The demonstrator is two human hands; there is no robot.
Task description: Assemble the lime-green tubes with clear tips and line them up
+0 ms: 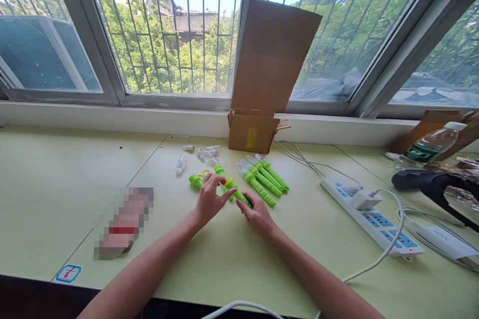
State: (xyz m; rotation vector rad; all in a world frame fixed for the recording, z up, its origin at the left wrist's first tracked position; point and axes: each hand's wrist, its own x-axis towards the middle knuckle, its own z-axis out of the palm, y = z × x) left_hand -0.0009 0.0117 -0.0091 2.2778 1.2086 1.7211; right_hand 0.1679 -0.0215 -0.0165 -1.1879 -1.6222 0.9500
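My right hand (pixel 258 213) is closed around the body of a green plastic tube (pixel 240 196), held low over the table. A yellow ring (pixel 229 183) sits at the tube's upper end, where the bent fingers and thumb of my left hand (pixel 210 198) close in; their exact contact is partly hidden. Just beyond the left hand lie another green tube (pixel 219 171) and a green threaded piece (pixel 194 180), with loose yellow rings (pixel 205 171) beside them. Several green spiral tubes with clear caps (pixel 266 179) lie side by side to the right.
Clear plastic caps (pixel 181 164) and small white parts (pixel 188 148) lie farther back. Against the window sill stands an open cardboard box (pixel 247 132). A power strip (pixel 370 217) with cables, a water bottle (pixel 430 147) and a black curved object (pixel 415 179) occupy the right side. A pixelated item (pixel 125 224) lies left.
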